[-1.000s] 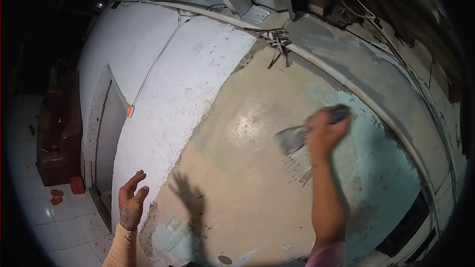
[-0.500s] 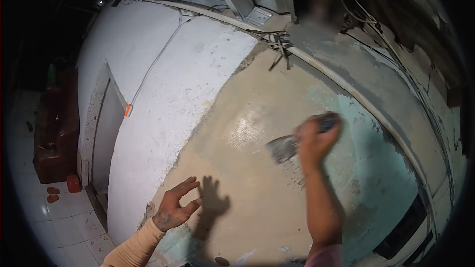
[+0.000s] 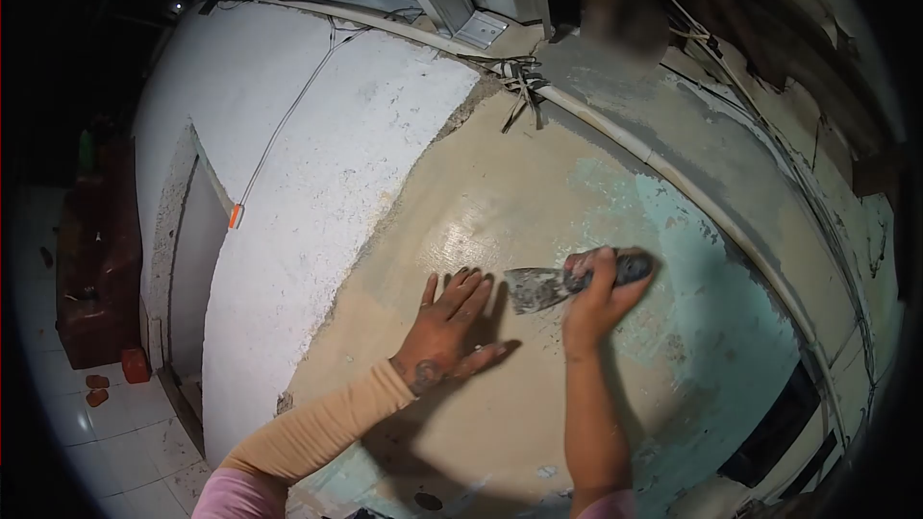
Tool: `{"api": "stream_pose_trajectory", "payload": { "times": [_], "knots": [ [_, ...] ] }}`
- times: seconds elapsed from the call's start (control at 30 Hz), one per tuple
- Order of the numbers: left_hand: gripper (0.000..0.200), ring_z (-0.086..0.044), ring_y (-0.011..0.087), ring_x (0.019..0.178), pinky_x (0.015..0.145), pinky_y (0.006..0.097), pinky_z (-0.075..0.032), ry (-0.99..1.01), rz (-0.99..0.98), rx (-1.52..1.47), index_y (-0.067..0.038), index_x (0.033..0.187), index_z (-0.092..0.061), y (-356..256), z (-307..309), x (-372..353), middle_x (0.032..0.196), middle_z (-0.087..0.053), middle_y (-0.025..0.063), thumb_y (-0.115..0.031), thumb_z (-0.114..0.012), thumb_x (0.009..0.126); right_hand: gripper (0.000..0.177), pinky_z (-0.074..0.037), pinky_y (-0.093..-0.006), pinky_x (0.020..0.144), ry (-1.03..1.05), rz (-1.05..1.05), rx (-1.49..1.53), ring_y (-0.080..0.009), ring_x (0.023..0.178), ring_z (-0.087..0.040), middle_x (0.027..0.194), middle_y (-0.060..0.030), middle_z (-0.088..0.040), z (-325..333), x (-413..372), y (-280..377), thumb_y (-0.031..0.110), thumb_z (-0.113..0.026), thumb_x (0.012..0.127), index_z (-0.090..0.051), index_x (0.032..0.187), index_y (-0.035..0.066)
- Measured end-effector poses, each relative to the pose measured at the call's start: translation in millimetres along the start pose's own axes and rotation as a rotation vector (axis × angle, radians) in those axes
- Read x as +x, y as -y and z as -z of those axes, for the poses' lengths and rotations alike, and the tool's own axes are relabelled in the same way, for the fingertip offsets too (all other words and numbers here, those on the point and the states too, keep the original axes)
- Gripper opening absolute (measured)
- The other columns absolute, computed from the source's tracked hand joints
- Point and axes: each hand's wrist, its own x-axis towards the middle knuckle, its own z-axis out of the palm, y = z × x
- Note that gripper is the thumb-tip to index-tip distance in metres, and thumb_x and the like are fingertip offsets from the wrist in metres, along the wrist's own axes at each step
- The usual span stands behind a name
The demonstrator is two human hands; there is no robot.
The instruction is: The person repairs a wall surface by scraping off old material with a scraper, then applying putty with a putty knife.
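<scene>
My right hand (image 3: 598, 300) is wrapped round the dark handle of a putty knife (image 3: 543, 289), whose wide, stained blade points left near the beige coated wall (image 3: 519, 202). To its left, my left hand (image 3: 450, 329) has its fingers spread at the beige surface, just left of the blade, holding nothing. Whether its fingertips touch the wall is hard to tell. A shiny wet-looking patch (image 3: 460, 238) shows above my left hand. Turquoise paint (image 3: 692, 259) covers the wall at the right.
White wall (image 3: 317, 154) at left with a cable and orange plug (image 3: 235, 216). Pipe (image 3: 615, 135) and tied wires (image 3: 519, 82) run along the top. Dark red bench (image 3: 96, 259) and sandals (image 3: 97, 390) stand on the tiled floor (image 3: 125, 432) at far left.
My left hand has moved up and right, towards the blade. My right hand has shifted slightly down and left with the putty knife, which is more level now. The view has shifted slightly.
</scene>
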Motion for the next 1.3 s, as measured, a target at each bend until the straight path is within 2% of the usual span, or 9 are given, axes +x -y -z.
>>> {"api": "stream_pose_trajectory", "payload": {
  "times": [0.07,0.17,0.3,0.37,0.47,0.57,0.7,0.9,1.3],
  "knots": [
    [0.087,-0.041,0.0376,0.144,0.121,0.064,-0.017,-0.063,-0.056,0.073,0.0,0.15,-0.04,-11.7,-10.6,21.0,0.153,-0.045,0.0206,-0.033,-0.08,0.08,0.025,-0.055,-0.0363,0.08,0.057,0.117,-0.084,-0.0179,0.077,-0.061,0.09,-0.0104,-0.058,7.2,-22.4,-0.3,0.012,-0.059,0.101,-0.039,0.114,0.004],
    [0.08,-0.045,0.0363,0.141,0.12,0.0657,-0.016,-0.081,-0.194,0.138,0.001,0.146,-0.046,-9.5,-33.5,32.6,0.145,-0.053,0.0201,-0.029,-0.079,0.08,0.029,-0.053,-0.0326,0.081,0.019,0.094,-0.195,-0.0156,0.082,-0.061,0.093,-0.0086,-0.059,32.6,-48.4,4.5,0.014,-0.07,0.096,-0.046,0.109,0.003],
    [0.072,-0.046,0.0325,0.141,0.121,0.067,-0.013,0.005,-0.229,0.065,-0.001,0.146,-0.047,-17.0,-35.9,43.0,0.143,-0.055,0.0181,-0.022,-0.075,0.082,0.024,-0.052,-0.0267,0.07,0.182,-0.339,-0.308,-0.0077,0.08,-0.06,0.087,-0.0032,-0.06,72.8,-33.9,66.4,0.009,-0.077,0.09,-0.055,0.099,0.001],
    [0.071,-0.045,0.0317,0.143,0.121,0.0669,-0.013,-0.005,-0.308,0.071,-0.002,0.148,-0.046,-26.0,-44.1,58.0,0.146,-0.053,0.0176,-0.019,-0.072,0.084,0.022,-0.053,-0.0322,0.068,0.37,-0.521,-0.683,-0.0163,0.075,-0.066,0.085,-0.0094,-0.065,85.5,-18.1,107.3,0.004,-0.074,0.088,-0.06,0.105,0.0],
    [0.069,-0.041,0.0328,0.145,0.122,0.0647,-0.013,-0.028,-0.383,0.063,-0.004,0.151,-0.042,-53.0,-67.7,86.5,0.151,-0.048,0.0175,-0.015,-0.065,0.086,0.03,-0.055,-0.0401,0.069,0.77,-0.093,-1.078,-0.0316,0.075,-0.069,0.086,-0.0183,-0.067,92.5,3.8,133.7,0.0,-0.069,0.084,-0.065,0.114,0.0],
    [0.069,-0.037,0.0357,0.147,0.124,0.0603,-0.015,-0.048,-0.345,-0.048,-0.003,0.153,-0.037,-79.3,-84.6,123.5,0.153,-0.044,0.0204,-0.007,-0.057,0.087,0.036,-0.054,-0.0459,0.074,0.809,0.03,-1.198,-0.0423,0.079,-0.066,0.089,-0.0232,-0.066,94.3,33.7,140.5,0.001,-0.066,0.082,-0.067,0.118,0.002],
    [0.07,-0.038,0.0389,0.145,0.123,0.0589,-0.02,-0.196,-0.329,-0.278,0.003,0.151,-0.037,-74.3,-108.7,164.4,0.152,-0.041,0.0266,0.002,-0.054,0.083,0.034,-0.053,-0.0447,0.069,0.944,0.246,-1.256,-0.037,0.077,-0.066,0.084,-0.0179,-0.064,91.6,85.1,147.0,0.003,-0.067,0.084,-0.068,0.118,0.005],
    [0.065,-0.04,0.0459,0.141,0.12,0.066,-0.018,-0.268,-0.269,-0.123,0.007,0.142,-0.047,-56.0,-84.0,116.1,0.146,-0.045,0.0305,-0.014,-0.067,0.083,0.04,-0.055,-0.0456,0.067,1.104,0.402,-1.594,-0.0338,0.077,-0.066,0.079,-0.0143,-0.061,88.9,110.2,150.6,0.007,-0.064,0.088,-0.063,0.127,0.011],
    [0.067,-0.037,0.0439,0.145,0.123,0.0613,-0.009,-0.134,-0.044,0.165,0.006,0.14,-0.052,40.9,-12.3,91.6,0.151,-0.045,0.0265,-0.029,-0.066,0.084,0.041,-0.057,-0.0462,0.075,1.325,0.275,-1.712,-0.0348,0.079,-0.07,0.079,-0.0186,-0.066,37.3,135.0,147.7,0.01,-0.063,0.087,-0.065,0.127,0.013]
  ]
}}
